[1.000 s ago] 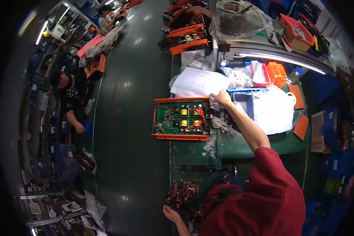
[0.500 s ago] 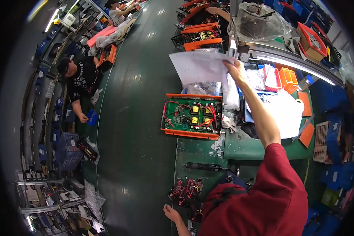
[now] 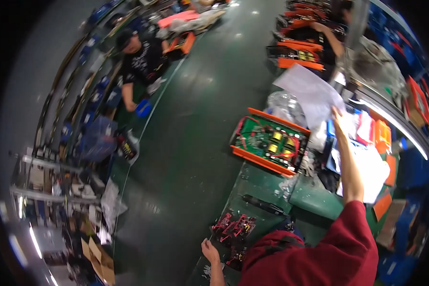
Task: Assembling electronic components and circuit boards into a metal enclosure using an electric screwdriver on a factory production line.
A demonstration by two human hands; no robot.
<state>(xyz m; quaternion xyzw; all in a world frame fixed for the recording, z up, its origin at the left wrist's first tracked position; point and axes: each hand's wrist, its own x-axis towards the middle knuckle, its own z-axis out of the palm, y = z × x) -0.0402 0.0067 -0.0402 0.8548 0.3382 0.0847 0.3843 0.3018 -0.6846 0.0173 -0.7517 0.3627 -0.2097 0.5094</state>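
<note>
White paper sheet [image 3: 310,90] is pinched in the right hand [image 3: 339,119]'s grip; left hand [image 3: 209,250]'s grip unclear.

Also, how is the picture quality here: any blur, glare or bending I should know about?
Head view: strong fisheye bending, so the green bench edge curves and the corners are black. The raised right hand and white sheet are motion-blurred. Glare streaks on the shiny floor and along a light strip. The left hand sits in dim light.
</note>
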